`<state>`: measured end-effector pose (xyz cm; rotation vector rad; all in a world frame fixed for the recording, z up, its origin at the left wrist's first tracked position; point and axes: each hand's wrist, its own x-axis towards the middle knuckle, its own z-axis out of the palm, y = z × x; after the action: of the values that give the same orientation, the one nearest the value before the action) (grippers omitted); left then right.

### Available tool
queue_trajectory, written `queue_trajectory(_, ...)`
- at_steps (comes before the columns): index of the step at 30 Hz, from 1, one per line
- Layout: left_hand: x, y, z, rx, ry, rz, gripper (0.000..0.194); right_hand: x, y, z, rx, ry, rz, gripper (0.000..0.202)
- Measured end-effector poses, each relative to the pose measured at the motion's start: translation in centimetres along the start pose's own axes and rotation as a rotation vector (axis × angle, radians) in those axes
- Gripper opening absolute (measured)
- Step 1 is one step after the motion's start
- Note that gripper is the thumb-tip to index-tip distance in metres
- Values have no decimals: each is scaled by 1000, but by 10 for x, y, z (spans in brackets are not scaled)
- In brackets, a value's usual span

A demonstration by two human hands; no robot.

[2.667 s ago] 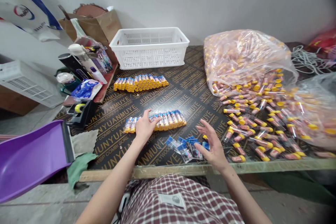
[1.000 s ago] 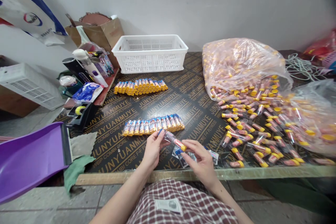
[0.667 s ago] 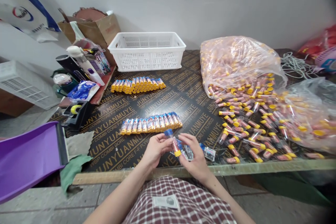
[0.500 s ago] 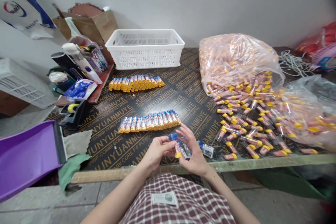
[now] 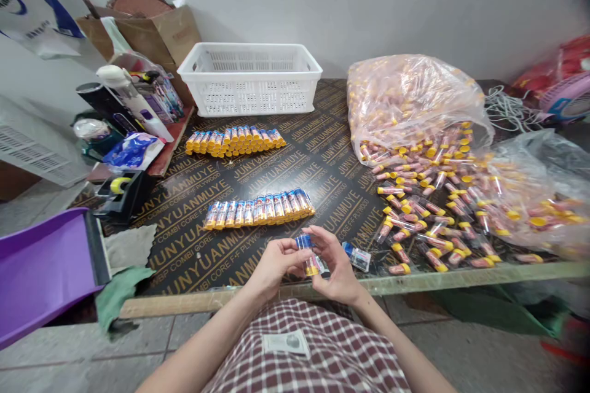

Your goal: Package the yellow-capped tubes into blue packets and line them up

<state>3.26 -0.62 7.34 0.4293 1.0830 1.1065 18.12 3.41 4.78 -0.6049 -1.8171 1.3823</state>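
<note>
Just over the table's front edge, my left hand (image 5: 278, 264) pinches a small clear tube (image 5: 308, 256) with a yellow cap pointing down and a blue-topped printed sleeve around it. Curved about the tube's right side is my right hand (image 5: 338, 267), its fingertips at the sleeve's top and its thumb near the cap. Part of a clear, silvery sleeve shows below, between the hands. Right of them, several flat blue-and-clear sleeves (image 5: 356, 256) lie on the table. Beyond my hands lies a row of sleeved tubes (image 5: 260, 209), yellow caps toward me; a stacked group of sleeved tubes (image 5: 235, 141) sits farther back.
A white basket (image 5: 251, 92) stands at the back. On the right, unsleeved tubes (image 5: 433, 227) spill from a large plastic bag (image 5: 415, 86). At left are a tape dispenser (image 5: 120, 190), bottles (image 5: 133, 98) and a purple dustpan (image 5: 46, 270). A wooden strip (image 5: 184, 303) edges the table.
The blue-topped sleeve now covers more of the tube's length, down toward its yellow cap. My right fingers have closed in on the tube. The whole view has shifted slightly.
</note>
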Motion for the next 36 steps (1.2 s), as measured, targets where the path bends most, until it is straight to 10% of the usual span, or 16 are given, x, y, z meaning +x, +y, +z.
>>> queue_trajectory(24,4,7,-11,43,32,62,34,5,1,2,21,-23,-28,86)
queue_trajectory(31,31,63,-87,716,686,451,38,3,8,-36,-151,176,15,78)
queue_trajectory(36,51,66,-111,1208,768,398,36,-3,12,-58,-382,254,56,57)
